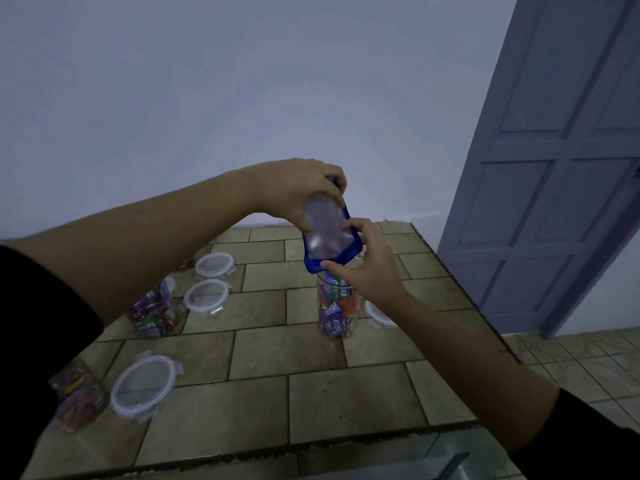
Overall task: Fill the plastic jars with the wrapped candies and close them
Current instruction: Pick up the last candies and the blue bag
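Tiled table (311, 403) by a pale wall: left hand (298, 192) grips the upturned blue bag (329, 237), right hand (367, 268) pinches its mouth over a nearly full jar (349, 329) of wrapped candies (330, 310); two other jars (154, 315) look filled, four lids (143, 386) lie loose, so closing seemingly remains.

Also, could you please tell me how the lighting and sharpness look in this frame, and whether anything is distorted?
Head view: dim, bluish light, no hard shadows. Head view: the bag looks pale and smeared, and the lower-left jar is blurred, while the centre jar shows legible labels. Head view: wide-angle distortion tilts the door.
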